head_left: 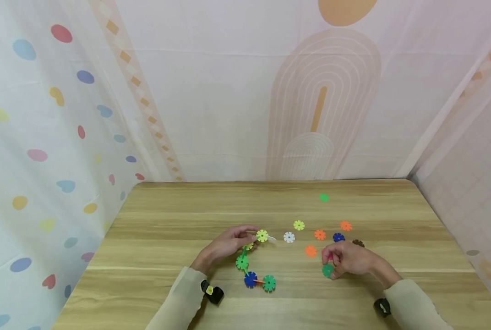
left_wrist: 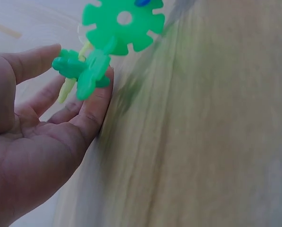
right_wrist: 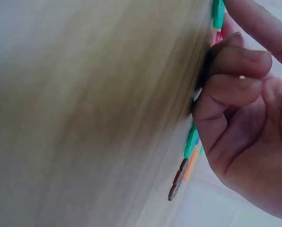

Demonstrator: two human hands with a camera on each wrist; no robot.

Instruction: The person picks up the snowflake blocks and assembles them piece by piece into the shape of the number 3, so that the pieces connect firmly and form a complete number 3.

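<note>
A chain of snowflake discs (head_left: 250,270) curves across the wooden table (head_left: 167,220), running yellow (head_left: 262,235), green (head_left: 242,261), blue (head_left: 250,278) and green (head_left: 269,283). My left hand (head_left: 251,234) pinches its upper end by the yellow disc. In the left wrist view the thumb and fingers of that hand (left_wrist: 74,71) close round green pieces (left_wrist: 86,71) below a larger green disc (left_wrist: 123,21). To the right, my right hand (head_left: 333,263) has its fingers curled round a dark green disc (head_left: 328,270), with a bit of pink beside it. The right wrist view shows the curled fingers (right_wrist: 235,59) and the disc's edge (right_wrist: 218,12).
Loose discs lie between and beyond my hands: white (head_left: 289,237), yellow-green (head_left: 298,225), three orange (head_left: 320,234) (head_left: 346,225) (head_left: 310,250), blue (head_left: 338,237), brown (head_left: 357,243) and green (head_left: 324,197) farther back. Patterned fabric walls close in the table on three sides.
</note>
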